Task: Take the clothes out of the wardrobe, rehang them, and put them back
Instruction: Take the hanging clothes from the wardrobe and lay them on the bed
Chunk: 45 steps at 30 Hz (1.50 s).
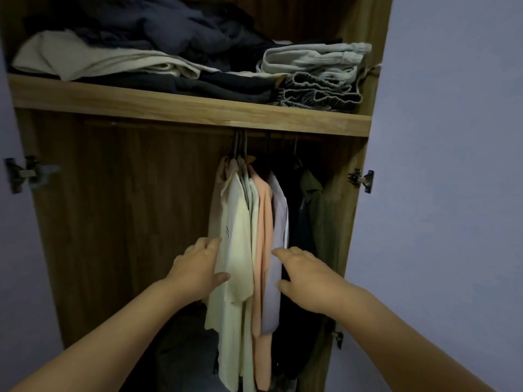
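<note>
Forearms: two bare arms reach up from the bottom edge toward the hanging clothes.
Wardrobe: tall brown wood-grain wardrobe (pixel 119 222), doors open, around and beyond both hands.
Shelf: wooden shelf board (pixel 169 104) well above the hands, carrying folded dark, cream and grey clothes (pixel 175 60).
Hanging clothes: bunch of light shirts on hangers between the two hands: a cream short-sleeved shirt (pixel 236 250) at the left hand, a peach shirt (pixel 261 250) in the middle, a pale lilac shirt (pixel 278 230) at the right hand; dark garments (pixel 308 222) hang beyond the right hand.
Left hand (pixel 198 271): grip released, fingers straight, fingertips and thumb touching the cream shirt's left edge.
Right hand (pixel 304 275): grip released, fingers relaxed, fingertips at the lilac shirt's right edge.
Hinges: metal door hinges (pixel 360 178) off to either side, above hand height.
</note>
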Available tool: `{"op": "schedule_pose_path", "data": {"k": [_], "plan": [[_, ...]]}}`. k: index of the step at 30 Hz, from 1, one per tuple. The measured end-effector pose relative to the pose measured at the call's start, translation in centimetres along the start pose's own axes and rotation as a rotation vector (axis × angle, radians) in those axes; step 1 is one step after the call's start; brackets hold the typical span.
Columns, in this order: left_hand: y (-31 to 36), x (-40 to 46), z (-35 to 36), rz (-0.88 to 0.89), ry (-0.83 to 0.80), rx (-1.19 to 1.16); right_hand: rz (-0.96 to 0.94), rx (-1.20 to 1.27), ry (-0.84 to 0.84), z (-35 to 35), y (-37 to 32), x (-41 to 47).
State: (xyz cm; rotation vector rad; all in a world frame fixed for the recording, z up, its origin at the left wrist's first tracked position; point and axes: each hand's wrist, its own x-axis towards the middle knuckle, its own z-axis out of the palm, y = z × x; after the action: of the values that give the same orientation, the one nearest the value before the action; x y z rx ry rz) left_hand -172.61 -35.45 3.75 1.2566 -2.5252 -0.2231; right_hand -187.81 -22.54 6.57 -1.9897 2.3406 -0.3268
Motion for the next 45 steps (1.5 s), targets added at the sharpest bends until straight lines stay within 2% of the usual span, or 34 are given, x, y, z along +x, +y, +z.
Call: {"op": "schedule_pose_path", "data": {"k": [7,14,26,28,30,35,41,45], "plan": [[-2.2,5.6,-0.7,-0.105,0.086,0.019,-0.104,0.053,0.094,-0.5,1.7,8.3],[-5.2,11.5,-0.9,-0.115,0.098,0.03,-0.143,0.149,0.14,0.2,0.8,16.3],[-12.0,22.0,-3.5,0.011,0.119,-0.049,-0.029,0.308,0.374,0.1,-2.0,28.0],[-12.6,23.2,-3.7,0.038,0.123,-0.079,0.022,0.487,0.414,0.0,-2.2,29.5],[-13.0,24.1,-3.9,0.055,0.131,-0.107,0.092,0.71,0.384,-0.1,-2.8,31.3],[-13.8,25.4,-4.0,0.076,0.161,-0.162,0.164,0.917,0.215,0.6,-4.3,34.6],[-14.5,25.9,-4.8,0.133,0.187,-0.21,0.174,1.426,0.314,0.3,-4.7,34.6],[-14.3,25.8,-5.2,0.152,0.208,-0.268,0.042,1.671,0.373,-0.8,-4.6,33.9]]}}
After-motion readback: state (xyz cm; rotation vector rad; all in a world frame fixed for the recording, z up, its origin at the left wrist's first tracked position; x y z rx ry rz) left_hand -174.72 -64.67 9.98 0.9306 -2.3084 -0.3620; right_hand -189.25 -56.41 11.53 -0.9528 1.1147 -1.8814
